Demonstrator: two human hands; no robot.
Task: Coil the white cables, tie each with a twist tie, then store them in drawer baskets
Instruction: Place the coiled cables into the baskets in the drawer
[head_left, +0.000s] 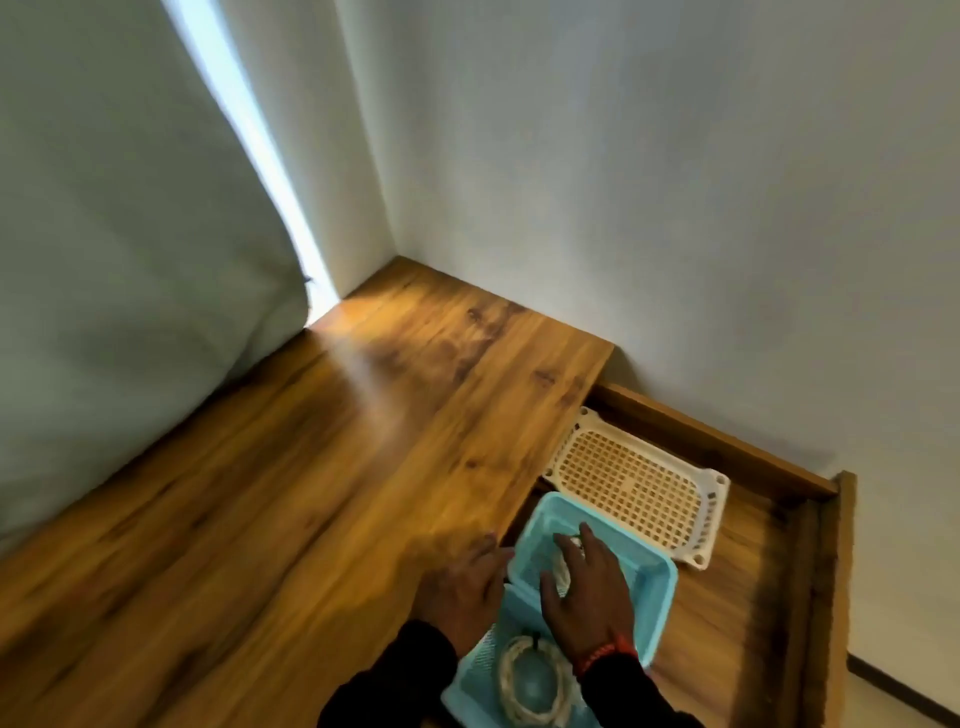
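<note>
Head view: right hand (587, 597) is pressing, fingers spread, a coiled cable (563, 569) lying in the blue plastic basket (660, 582); left hand (467, 587) is resting relaxed beside it

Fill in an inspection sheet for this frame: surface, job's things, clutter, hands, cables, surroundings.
Surface: wooden top, with an open drawer at its right.
Job's things: two blue baskets, far and near, and a white basket, all in the drawer.
Clutter: nothing seen.
Hands: left hand rests at the far blue basket's left rim; right hand reaches into that basket, fingers spread over a cable.
Cables: one coiled cable lies in the near blue basket; another is partly hidden under the right hand. The white basket holds none.
Surroundings: white walls, curtain at left.
</note>
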